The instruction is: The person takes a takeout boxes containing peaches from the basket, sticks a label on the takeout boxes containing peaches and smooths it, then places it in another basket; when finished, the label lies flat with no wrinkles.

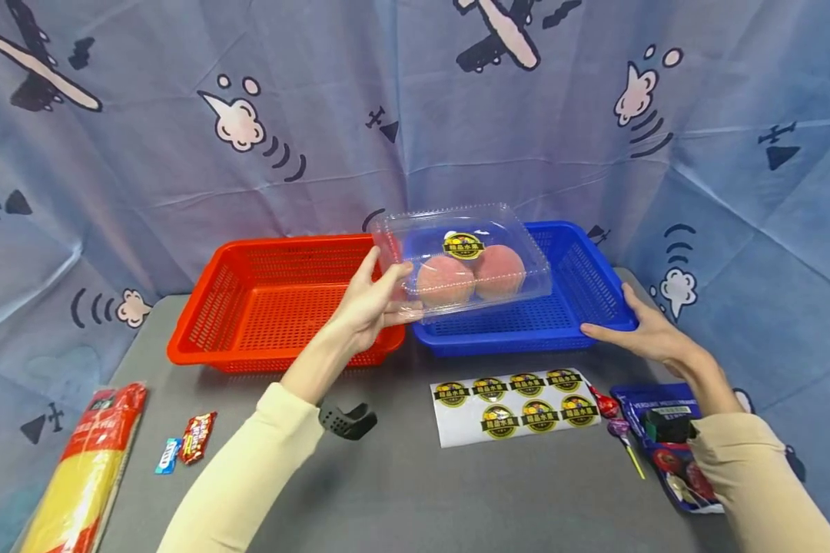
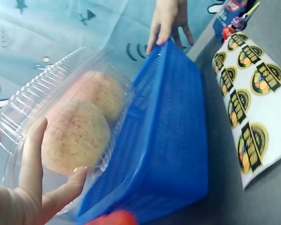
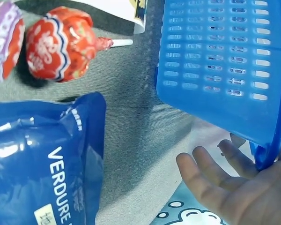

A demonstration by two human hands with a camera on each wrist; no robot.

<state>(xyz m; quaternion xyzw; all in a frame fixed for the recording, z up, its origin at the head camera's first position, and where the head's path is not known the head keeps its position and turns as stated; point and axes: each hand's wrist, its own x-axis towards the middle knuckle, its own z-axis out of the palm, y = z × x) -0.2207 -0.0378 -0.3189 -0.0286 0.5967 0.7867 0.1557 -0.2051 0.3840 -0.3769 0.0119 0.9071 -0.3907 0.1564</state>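
My left hand (image 1: 368,306) holds a clear plastic clamshell box (image 1: 487,219) by its left end, raised over the blue basket (image 1: 519,342). Two peaches (image 1: 446,281) lie inside, and a black-and-gold fruit sticker (image 1: 463,246) shows on the lid. In the left wrist view, thumb and finger press around the box (image 2: 33,93) beside the nearer peach (image 2: 77,136). My right hand (image 1: 653,330) grips the blue basket's right front corner. The right wrist view shows the rim between palm and spread fingers (image 3: 210,180), which lie outside the basket wall (image 3: 215,108).
A red basket (image 1: 263,356) stands left of the blue one. In front lies a sheet of fruit stickers (image 1: 466,430), with lollipops (image 1: 619,427) and a blue bag (image 1: 636,395) to its right. Candy packets (image 1: 197,438), a long yellow-red package (image 1: 83,476) and a black strap (image 1: 349,421) lie leftward.
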